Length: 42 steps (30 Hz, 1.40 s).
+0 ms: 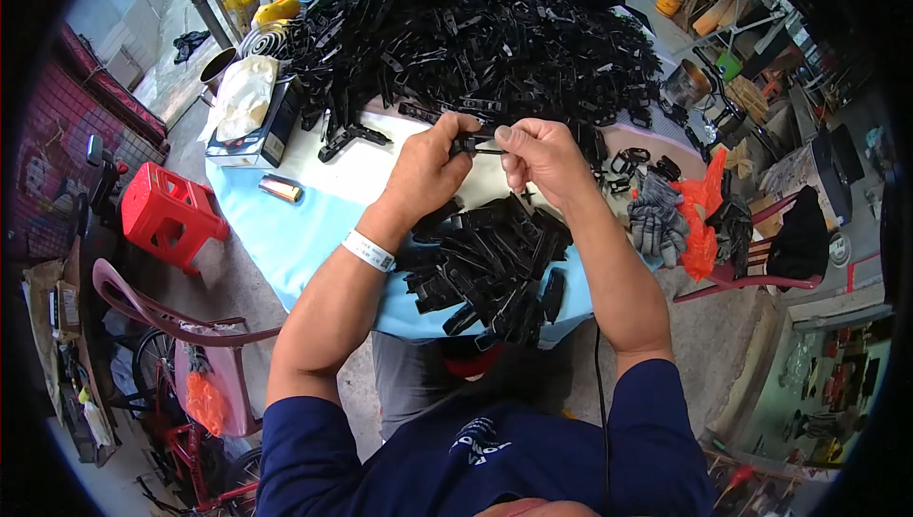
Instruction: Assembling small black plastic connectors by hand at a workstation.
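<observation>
black plastic piece: pinched right between both hands
left hand: fingers closed on its left end
right hand: fingertips gripping the right end

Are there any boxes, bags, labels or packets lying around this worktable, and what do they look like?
Box: far left of the table, flat, black sides with a white edge.
Bag: cream-coloured, crumpled, lying on top of that box.
Wristband: white strip with dark print, on the left hand's wrist.
Plastic bag: orange, crumpled, at the table's right edge beside grey gloves.
</observation>
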Motion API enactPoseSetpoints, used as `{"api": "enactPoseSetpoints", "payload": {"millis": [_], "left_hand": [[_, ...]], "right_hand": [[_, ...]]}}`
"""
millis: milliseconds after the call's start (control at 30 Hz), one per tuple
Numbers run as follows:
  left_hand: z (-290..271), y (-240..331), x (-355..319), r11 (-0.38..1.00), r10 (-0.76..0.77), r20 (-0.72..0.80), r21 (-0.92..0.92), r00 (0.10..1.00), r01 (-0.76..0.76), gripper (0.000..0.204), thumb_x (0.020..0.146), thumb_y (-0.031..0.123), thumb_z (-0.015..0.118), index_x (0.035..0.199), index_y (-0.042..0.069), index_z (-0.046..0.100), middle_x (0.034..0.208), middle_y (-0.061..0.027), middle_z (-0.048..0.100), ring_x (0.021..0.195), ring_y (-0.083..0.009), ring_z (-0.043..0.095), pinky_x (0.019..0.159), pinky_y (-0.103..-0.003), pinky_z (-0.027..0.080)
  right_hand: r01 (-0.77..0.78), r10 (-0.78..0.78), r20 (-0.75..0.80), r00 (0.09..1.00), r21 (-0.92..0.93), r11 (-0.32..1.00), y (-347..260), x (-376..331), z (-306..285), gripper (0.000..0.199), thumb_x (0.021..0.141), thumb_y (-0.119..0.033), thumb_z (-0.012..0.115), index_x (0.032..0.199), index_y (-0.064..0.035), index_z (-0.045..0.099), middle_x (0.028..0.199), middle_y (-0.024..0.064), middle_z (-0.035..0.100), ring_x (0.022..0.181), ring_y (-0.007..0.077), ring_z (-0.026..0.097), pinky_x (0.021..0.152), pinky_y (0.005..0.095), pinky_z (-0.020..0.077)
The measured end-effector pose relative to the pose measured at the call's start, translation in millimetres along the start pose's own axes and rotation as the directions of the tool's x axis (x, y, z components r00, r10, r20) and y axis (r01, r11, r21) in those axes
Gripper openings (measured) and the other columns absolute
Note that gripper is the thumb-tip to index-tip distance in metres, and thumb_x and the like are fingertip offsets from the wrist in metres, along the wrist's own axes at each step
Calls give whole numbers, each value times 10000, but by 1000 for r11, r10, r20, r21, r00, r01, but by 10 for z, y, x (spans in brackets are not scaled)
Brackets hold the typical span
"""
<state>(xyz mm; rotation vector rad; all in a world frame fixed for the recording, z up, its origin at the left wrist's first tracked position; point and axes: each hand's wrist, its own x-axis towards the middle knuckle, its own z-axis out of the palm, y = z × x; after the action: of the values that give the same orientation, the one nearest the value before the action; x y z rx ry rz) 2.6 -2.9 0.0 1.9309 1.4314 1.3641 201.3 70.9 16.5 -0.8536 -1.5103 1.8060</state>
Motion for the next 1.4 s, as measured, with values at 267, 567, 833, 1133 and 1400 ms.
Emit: {"api": "enactPoseSetpoints", "payload": {"millis": [267, 567, 833, 1133, 1400], "left_hand": [[-113, 127, -46, 995, -45, 86, 87, 995, 37, 338, 868, 156, 650, 1171, 17, 592, 915, -219, 701, 763, -368, 695, 707, -430, 544], [-45, 66, -32, 884, -154, 127, -425, 980, 194, 338, 953, 131, 530, 1277, 36, 524, 782, -39, 613, 591, -110, 579, 556, -271, 478], [-534, -340, 86, 944, 131, -293, 329, 947, -29, 300, 793, -22, 592, 1037, 80, 733, 1052, -107, 736, 961, -293, 686, 851, -406, 546], [-548, -475, 20, 782, -182, -86, 591, 980, 197, 329, 764, -36, 570, 1016, 75, 751, 1010, -128, 736, 944, -362, 682, 840, -428, 543], [-140, -151, -13, 996, -20, 235, -82, 972, 41, 275, 786, -94, 614, 1025, 6, 706, 885, -90, 712, 821, -188, 688, 729, -318, 550]], "right_hand": [[11, -9, 33, 999, -54, 998, 17, -2, 86, 280, 950, -284, 733, 884, -23, 657, 699, 50, 650, 534, 115, 611, 482, 247, 501], [244, -238, 68, 969, -123, 962, 90, 15, -42, 379, 948, -218, 739, 1227, 15, 634, 976, 99, 705, 796, 139, 686, 689, 284, 582], [255, -248, 284, 926, 15, 967, -64, -161, -243, 300, 945, -191, 743, 1128, 30, 657, 848, 81, 712, 733, 152, 688, 669, 293, 566], [245, -424, -249, 871, -527, 814, -160, -32, -598, 202, 974, -159, 655, 1083, 3, 709, 882, 73, 743, 741, 121, 679, 682, 267, 538], [88, -297, -36, 954, -915, 393, -171, -187, -378, 220, 852, -116, 722, 1060, -45, 728, 883, 143, 752, 772, 201, 726, 742, 331, 555]]}}
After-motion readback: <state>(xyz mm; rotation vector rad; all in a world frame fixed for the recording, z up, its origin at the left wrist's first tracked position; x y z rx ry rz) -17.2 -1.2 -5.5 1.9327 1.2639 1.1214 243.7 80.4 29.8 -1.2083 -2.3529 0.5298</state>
